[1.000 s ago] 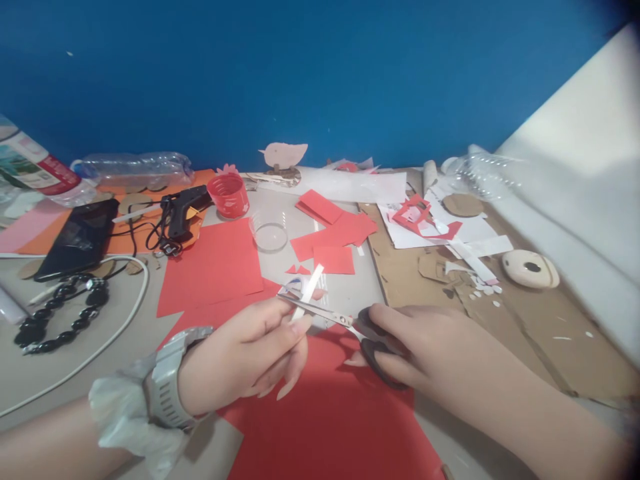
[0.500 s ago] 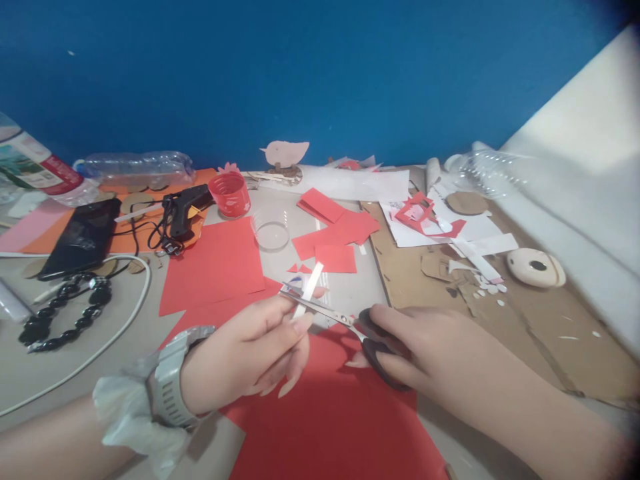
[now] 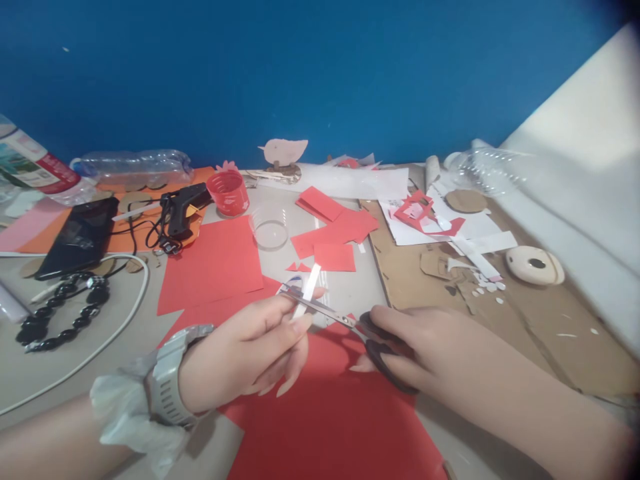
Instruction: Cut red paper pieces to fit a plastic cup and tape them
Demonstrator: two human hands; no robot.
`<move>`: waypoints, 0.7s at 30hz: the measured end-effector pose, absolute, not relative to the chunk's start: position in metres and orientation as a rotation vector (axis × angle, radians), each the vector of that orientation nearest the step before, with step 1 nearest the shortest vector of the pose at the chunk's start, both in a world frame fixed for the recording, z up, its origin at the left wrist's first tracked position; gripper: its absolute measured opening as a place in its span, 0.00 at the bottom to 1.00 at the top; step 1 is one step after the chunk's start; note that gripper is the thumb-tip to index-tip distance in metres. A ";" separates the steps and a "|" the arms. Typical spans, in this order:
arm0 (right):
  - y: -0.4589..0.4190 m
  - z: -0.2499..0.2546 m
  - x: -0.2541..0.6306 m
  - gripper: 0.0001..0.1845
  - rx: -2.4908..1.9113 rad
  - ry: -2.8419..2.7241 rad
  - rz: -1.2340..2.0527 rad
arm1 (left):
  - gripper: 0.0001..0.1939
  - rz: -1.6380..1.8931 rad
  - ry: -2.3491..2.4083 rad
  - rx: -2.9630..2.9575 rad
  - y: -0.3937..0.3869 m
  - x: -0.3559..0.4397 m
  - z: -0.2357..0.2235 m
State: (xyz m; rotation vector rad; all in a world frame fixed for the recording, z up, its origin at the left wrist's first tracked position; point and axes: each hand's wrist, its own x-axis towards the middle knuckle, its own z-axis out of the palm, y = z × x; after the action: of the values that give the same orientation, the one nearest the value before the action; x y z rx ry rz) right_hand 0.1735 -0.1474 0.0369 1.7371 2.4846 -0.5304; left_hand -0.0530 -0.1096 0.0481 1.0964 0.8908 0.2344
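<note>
My left hand (image 3: 255, 353) pinches a narrow white paper strip (image 3: 312, 281) between thumb and fingers, and the strip's upper part sticks up past them. Black-handled scissors (image 3: 345, 320) are gripped in my right hand (image 3: 425, 347), with fingers through the loops. Their blades lie across the strip just above my left thumb; whether they have cut into it I cannot tell. Beneath both hands lies a large red paper sheet (image 3: 330, 433). Small red scraps (image 3: 299, 267) and a red rectangle (image 3: 334, 257) rest just beyond the strip.
At the left are a black glue gun (image 3: 185, 207), a phone (image 3: 80, 233), a bead bracelet (image 3: 63, 313) and a white cable (image 3: 125, 330). A red cup (image 3: 228, 193) and clear plastic ring (image 3: 270, 230) stand behind. Cardboard (image 3: 540, 333) with paper scraps and a white oval device (image 3: 535, 265) is at right.
The scissors' handles in my right hand have shifted slightly right and down. My left hand keeps the strip nearly still. The view has swayed a little.
</note>
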 end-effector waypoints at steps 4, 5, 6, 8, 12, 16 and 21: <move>-0.147 0.039 0.174 0.07 1.735 2.455 -0.609 | 0.20 0.226 0.896 1.089 -0.110 -0.053 0.049; -0.147 0.040 0.174 0.07 1.741 2.445 -0.631 | 0.20 0.223 0.900 1.088 -0.110 -0.053 0.050; -0.147 0.041 0.174 0.07 1.748 2.433 -0.654 | 0.21 0.220 0.902 1.090 -0.110 -0.053 0.050; -0.148 0.042 0.174 0.08 1.753 2.412 -0.719 | 0.21 0.211 0.905 1.102 -0.110 -0.053 0.050; -0.147 0.043 0.178 0.09 1.730 2.381 -0.890 | 0.19 0.179 0.923 1.124 -0.111 -0.052 0.052; -0.144 0.041 0.184 0.09 1.685 2.367 -1.026 | 0.15 0.147 0.937 1.125 -0.111 -0.053 0.053; -0.142 0.039 0.187 0.09 1.687 2.363 -1.099 | 0.12 0.118 0.924 1.195 -0.112 -0.056 0.053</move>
State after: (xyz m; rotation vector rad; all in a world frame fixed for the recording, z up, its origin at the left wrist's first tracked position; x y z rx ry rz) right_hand 0.1869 -0.1424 0.0386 1.6872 2.3627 -1.0992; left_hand -0.0560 -0.1120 0.0532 1.1946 0.9238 0.1175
